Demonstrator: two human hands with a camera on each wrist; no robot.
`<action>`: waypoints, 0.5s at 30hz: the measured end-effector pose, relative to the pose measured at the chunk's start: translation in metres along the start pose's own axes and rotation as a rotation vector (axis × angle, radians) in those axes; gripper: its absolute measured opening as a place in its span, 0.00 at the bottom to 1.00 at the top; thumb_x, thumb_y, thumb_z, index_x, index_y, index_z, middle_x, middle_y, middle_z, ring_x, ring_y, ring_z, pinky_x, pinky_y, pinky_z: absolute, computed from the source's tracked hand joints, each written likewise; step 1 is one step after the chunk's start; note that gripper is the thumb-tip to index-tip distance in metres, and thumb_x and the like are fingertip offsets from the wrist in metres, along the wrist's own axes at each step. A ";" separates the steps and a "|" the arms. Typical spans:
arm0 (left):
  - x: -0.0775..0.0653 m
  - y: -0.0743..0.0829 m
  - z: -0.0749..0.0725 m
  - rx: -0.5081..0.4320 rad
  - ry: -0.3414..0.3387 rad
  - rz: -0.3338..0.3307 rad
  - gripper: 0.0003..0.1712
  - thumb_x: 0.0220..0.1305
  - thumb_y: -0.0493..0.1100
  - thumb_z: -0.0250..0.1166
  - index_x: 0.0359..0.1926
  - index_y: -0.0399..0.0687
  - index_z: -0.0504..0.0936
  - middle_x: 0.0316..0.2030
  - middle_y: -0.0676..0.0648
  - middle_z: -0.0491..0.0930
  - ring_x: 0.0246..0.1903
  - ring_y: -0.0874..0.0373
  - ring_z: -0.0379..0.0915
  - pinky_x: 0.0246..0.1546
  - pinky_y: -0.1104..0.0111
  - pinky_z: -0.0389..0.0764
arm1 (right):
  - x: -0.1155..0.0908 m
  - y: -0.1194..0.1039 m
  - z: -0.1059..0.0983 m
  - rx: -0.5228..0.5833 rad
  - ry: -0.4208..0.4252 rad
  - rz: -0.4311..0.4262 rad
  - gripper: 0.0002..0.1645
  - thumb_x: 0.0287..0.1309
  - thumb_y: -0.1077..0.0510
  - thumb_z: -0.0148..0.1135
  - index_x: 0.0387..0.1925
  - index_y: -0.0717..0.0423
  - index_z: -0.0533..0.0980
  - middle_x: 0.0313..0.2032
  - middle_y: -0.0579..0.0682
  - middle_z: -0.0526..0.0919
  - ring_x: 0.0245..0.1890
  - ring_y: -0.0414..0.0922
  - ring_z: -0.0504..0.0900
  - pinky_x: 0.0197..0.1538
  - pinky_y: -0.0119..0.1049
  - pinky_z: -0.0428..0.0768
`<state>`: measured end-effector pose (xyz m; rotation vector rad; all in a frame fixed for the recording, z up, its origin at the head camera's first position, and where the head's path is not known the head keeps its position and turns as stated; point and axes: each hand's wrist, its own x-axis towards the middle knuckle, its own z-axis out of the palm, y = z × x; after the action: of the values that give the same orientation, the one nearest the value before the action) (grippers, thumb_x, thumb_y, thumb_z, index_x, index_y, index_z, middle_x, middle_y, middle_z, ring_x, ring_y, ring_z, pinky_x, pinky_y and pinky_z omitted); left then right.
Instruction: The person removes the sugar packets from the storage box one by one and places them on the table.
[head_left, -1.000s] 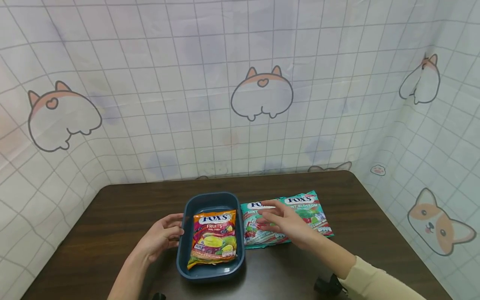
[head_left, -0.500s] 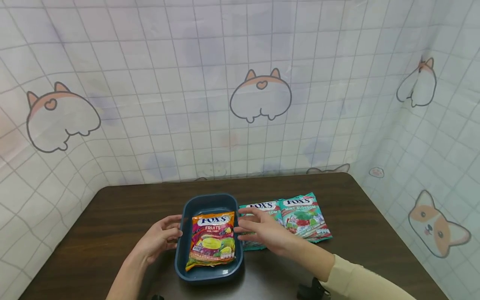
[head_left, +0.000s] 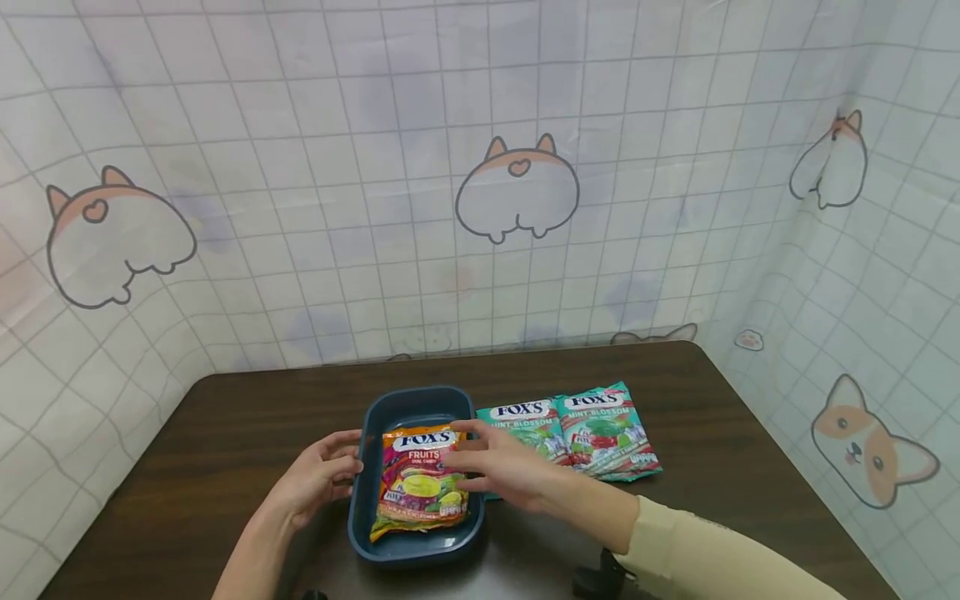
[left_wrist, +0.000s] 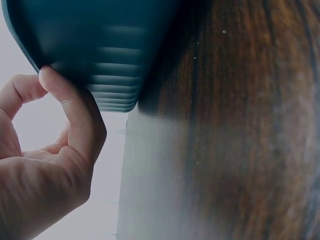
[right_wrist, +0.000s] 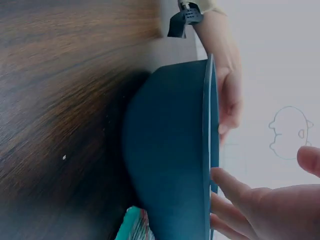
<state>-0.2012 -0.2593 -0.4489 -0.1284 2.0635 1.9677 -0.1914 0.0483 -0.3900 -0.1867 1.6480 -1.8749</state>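
Note:
A dark blue oblong tray (head_left: 362,525) stands on the table, with an orange and purple bag of Fox's Fruits candy (head_left: 420,492) lying in it. My left hand (head_left: 318,475) is at the tray's left side, its loosely bent fingertips touching the rim; the left wrist view shows the fingertips (left_wrist: 50,77) against the tray's edge (left_wrist: 100,55). My right hand (head_left: 510,467) reaches over the tray's right rim, fingers spread above the candy bag's right side, with nothing held. In the right wrist view its fingers (right_wrist: 230,185) pass over the rim and their tips are partly hidden behind it.
Two green bags of Fox's Mint Blossom candy lie side by side right of the tray: the nearer one (head_left: 525,422), partly under my right forearm, and the farther one (head_left: 609,437). The dark wood table (head_left: 285,396) ends at a white checked cloth backdrop (head_left: 337,250).
My right hand has moved left from over the green mint bags, across the tray's rim, to above the fruit candy bag. The left hand stays at the tray's left rim.

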 end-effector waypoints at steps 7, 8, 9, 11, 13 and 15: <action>0.001 -0.002 0.001 0.010 0.008 0.005 0.35 0.69 0.33 0.60 0.74 0.33 0.58 0.53 0.38 0.79 0.40 0.53 0.80 0.40 0.62 0.84 | 0.010 0.008 0.012 -0.028 0.006 0.044 0.44 0.69 0.57 0.66 0.77 0.59 0.55 0.65 0.63 0.68 0.64 0.62 0.72 0.63 0.59 0.73; 0.001 -0.002 0.001 0.014 0.010 0.006 0.35 0.70 0.33 0.60 0.74 0.33 0.59 0.53 0.38 0.79 0.40 0.53 0.80 0.40 0.62 0.84 | 0.012 0.009 0.014 -0.034 0.014 0.048 0.44 0.69 0.57 0.66 0.77 0.59 0.55 0.64 0.63 0.69 0.63 0.62 0.72 0.63 0.59 0.73; 0.001 -0.002 0.001 0.015 0.015 0.006 0.35 0.69 0.34 0.60 0.74 0.33 0.59 0.53 0.38 0.79 0.40 0.53 0.80 0.41 0.62 0.84 | 0.013 0.010 0.015 -0.039 0.021 0.051 0.43 0.68 0.57 0.67 0.77 0.59 0.56 0.65 0.63 0.68 0.63 0.62 0.72 0.63 0.60 0.72; 0.001 -0.002 0.001 0.017 0.014 0.007 0.35 0.70 0.34 0.60 0.74 0.33 0.59 0.53 0.38 0.79 0.40 0.53 0.80 0.41 0.62 0.84 | 0.015 0.012 0.017 -0.047 0.030 0.057 0.43 0.68 0.57 0.67 0.76 0.59 0.57 0.67 0.64 0.66 0.64 0.62 0.71 0.64 0.63 0.70; 0.000 -0.002 0.001 0.012 0.011 0.005 0.35 0.70 0.34 0.60 0.74 0.33 0.58 0.53 0.38 0.79 0.40 0.54 0.80 0.41 0.62 0.84 | 0.016 0.013 0.019 -0.052 0.041 0.065 0.42 0.67 0.56 0.68 0.75 0.59 0.59 0.69 0.65 0.64 0.65 0.63 0.69 0.66 0.65 0.66; 0.000 -0.002 0.001 0.010 0.006 0.006 0.36 0.70 0.34 0.60 0.74 0.33 0.58 0.53 0.38 0.79 0.40 0.54 0.80 0.41 0.62 0.84 | 0.016 0.014 0.021 -0.065 0.052 0.065 0.41 0.67 0.56 0.68 0.75 0.59 0.60 0.69 0.65 0.64 0.66 0.62 0.68 0.67 0.66 0.64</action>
<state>-0.2005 -0.2579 -0.4506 -0.1259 2.0797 1.9621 -0.1892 0.0214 -0.4032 -0.1109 1.7303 -1.7928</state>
